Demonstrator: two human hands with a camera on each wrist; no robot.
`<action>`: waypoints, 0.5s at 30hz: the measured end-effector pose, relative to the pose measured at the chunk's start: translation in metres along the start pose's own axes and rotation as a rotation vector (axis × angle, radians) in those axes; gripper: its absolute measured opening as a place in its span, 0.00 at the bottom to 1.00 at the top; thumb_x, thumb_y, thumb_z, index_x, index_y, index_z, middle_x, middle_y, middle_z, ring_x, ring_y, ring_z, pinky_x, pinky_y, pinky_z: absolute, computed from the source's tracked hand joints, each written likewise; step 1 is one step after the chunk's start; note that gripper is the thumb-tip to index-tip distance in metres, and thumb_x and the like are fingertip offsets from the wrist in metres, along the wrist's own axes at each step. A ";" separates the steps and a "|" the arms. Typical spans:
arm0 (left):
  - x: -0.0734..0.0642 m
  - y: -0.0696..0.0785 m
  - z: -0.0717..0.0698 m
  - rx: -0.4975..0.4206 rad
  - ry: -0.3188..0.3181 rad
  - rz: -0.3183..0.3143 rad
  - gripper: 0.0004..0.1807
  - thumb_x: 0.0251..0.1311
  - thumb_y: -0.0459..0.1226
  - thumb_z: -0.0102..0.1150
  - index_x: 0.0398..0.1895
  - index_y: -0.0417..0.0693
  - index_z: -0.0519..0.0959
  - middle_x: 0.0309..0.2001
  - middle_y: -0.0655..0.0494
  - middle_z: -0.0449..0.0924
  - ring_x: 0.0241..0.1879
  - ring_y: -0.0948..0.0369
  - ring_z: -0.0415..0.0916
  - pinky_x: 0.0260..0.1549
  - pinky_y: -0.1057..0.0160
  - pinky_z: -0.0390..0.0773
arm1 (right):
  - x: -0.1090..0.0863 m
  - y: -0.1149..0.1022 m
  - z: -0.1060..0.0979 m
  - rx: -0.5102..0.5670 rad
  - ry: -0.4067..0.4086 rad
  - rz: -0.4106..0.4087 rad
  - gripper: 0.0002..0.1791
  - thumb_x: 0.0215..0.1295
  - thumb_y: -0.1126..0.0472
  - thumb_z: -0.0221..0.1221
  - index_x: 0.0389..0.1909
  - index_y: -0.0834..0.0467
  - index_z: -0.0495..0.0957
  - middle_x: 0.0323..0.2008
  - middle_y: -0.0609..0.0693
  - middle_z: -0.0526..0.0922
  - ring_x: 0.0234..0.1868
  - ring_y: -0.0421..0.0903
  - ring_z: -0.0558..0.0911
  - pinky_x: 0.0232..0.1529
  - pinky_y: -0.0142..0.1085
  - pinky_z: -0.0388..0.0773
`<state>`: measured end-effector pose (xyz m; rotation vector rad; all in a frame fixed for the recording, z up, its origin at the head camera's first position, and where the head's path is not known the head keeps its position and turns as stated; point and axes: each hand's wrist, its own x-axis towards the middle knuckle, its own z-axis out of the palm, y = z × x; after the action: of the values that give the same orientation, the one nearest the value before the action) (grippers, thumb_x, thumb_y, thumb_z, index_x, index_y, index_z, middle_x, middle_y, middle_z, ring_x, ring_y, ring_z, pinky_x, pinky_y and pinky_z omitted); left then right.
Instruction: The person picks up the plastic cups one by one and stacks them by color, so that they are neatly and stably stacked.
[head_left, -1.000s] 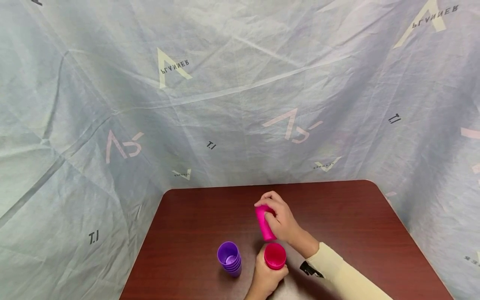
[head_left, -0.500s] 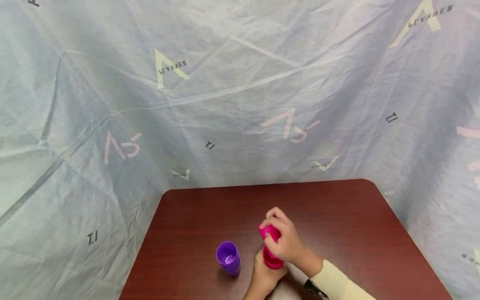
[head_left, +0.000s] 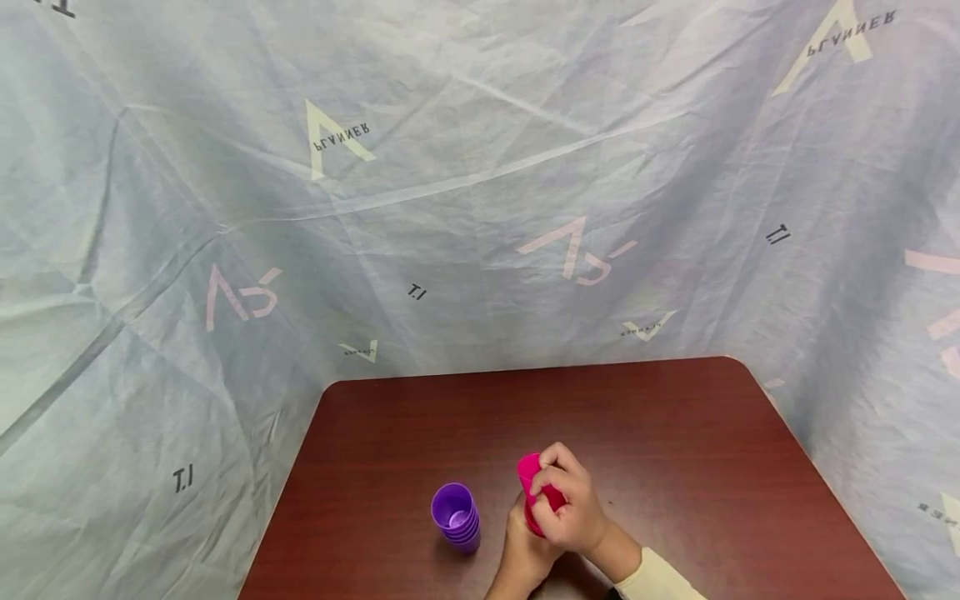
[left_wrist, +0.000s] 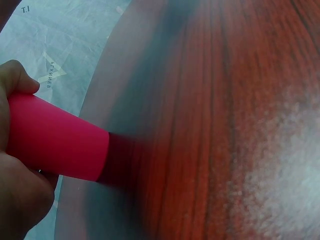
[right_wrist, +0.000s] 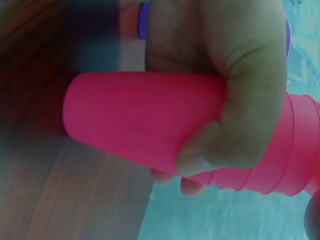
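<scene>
A stack of bright pink cups is gripped by my left hand, with the thumb wrapped across it in the right wrist view. Several rims show on that stack. Above its mouth, my right hand pinches a pink cup with curled fingers; its lower end is hidden behind the fingers, so how far it sits inside the stack I cannot tell. In the left wrist view the base of the held pink cup points toward the table. To the left stands a stack of purple cups, upright and untouched.
The cups and hands are near the front of a dark red-brown wooden table. Grey printed cloth hangs behind the table and along both sides.
My right hand has come down toward me, bringing the pink cup from above the left hand's cups to their mouth. The left hand and the purple stack have hardly moved.
</scene>
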<state>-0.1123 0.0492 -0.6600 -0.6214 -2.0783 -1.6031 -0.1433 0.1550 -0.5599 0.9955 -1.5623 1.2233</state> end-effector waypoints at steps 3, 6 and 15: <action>0.000 0.001 0.001 0.033 0.019 -0.024 0.32 0.46 0.29 0.75 0.58 0.50 0.79 0.46 0.55 0.88 0.45 0.68 0.85 0.46 0.69 0.85 | -0.004 -0.003 -0.003 -0.011 -0.010 -0.028 0.14 0.29 0.74 0.55 0.23 0.57 0.76 0.30 0.52 0.72 0.32 0.41 0.72 0.32 0.25 0.71; -0.001 0.003 0.001 -0.016 0.017 -0.079 0.27 0.52 0.27 0.72 0.56 0.51 0.79 0.44 0.54 0.88 0.44 0.69 0.84 0.45 0.68 0.86 | -0.010 -0.006 -0.004 -0.035 -0.037 -0.062 0.14 0.28 0.73 0.54 0.22 0.56 0.76 0.28 0.50 0.73 0.31 0.41 0.70 0.35 0.26 0.68; 0.001 0.008 0.001 -0.029 0.020 -0.090 0.25 0.57 0.23 0.68 0.56 0.50 0.79 0.44 0.53 0.89 0.45 0.69 0.84 0.47 0.68 0.86 | -0.018 -0.014 -0.006 -0.082 -0.070 -0.116 0.14 0.26 0.72 0.55 0.21 0.56 0.76 0.27 0.48 0.75 0.30 0.41 0.70 0.36 0.28 0.66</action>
<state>-0.1085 0.0522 -0.6535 -0.5262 -2.0999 -1.6842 -0.1242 0.1591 -0.5727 1.0696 -1.5732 1.0467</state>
